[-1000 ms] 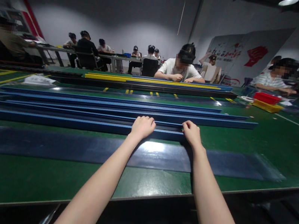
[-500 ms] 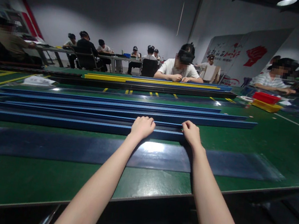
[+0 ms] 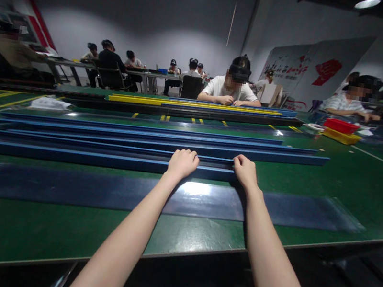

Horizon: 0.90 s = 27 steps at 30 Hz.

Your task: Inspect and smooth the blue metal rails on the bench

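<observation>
A long blue channel-shaped rail (image 3: 66,154) lies across the green table in front of me, its open groove facing up. My left hand (image 3: 183,162) rests over it a short way from its right end, fingers curled down over the far side. At that right end is my right hand (image 3: 244,170), closed with thumb and fingers together on the rail. The fingertips of both hands are partly hidden. Just behind lie several more blue rails (image 3: 248,153), roughly parallel. Nearer to me, a clear plastic strip (image 3: 97,189) lies flat under my forearms.
Yellow and black rails (image 3: 136,101) lie farther back, before a co-worker (image 3: 227,88) bent over the table. Red (image 3: 341,126) and yellow bins (image 3: 341,136) stand at the right. A white packet (image 3: 50,103) lies at the left. The table's front edge (image 3: 195,254) runs below my forearms.
Both my hands and the blue rail stay in the same place. At the right edge, another person's hand has drawn back toward the right.
</observation>
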### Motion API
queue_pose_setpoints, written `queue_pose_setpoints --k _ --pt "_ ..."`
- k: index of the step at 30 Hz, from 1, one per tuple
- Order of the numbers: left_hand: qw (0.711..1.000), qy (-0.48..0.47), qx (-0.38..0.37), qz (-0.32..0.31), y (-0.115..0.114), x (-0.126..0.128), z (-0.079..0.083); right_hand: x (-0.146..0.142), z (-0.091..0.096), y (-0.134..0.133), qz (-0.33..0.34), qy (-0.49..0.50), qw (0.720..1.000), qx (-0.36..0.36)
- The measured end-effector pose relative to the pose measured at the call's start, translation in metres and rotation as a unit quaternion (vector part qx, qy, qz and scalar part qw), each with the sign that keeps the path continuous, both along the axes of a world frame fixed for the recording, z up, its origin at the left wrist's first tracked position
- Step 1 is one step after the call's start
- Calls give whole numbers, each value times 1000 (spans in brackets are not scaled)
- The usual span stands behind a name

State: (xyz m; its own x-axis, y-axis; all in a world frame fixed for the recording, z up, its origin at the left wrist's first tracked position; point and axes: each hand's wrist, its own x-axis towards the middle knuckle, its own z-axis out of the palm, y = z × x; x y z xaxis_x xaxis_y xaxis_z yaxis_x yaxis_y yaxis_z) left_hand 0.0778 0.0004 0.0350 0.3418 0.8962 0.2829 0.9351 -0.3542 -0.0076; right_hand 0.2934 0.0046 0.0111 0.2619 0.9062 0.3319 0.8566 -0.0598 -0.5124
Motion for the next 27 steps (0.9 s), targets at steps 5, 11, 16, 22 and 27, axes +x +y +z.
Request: queue_pose_setpoints --k 5,11,16,22,27 --pt "1000 -3 8 -1 0 0 -1 0 0 0 -8 -14 1000 2" --pt "1000 -6 5 -2 0 -1 0 -1 0 0 -7 -18 1000 1" --pt "1000 -6 7 -2 0 -1 0 -1 1 0 -8 -22 1000 -4" --pt "1000 -5 9 -4 0 0 -1 -3 5 -4 -13 -50 999 -14" --pt "1000 -7 7 -4 0 0 -1 -5 8 -7 -28 -85 996 -26"
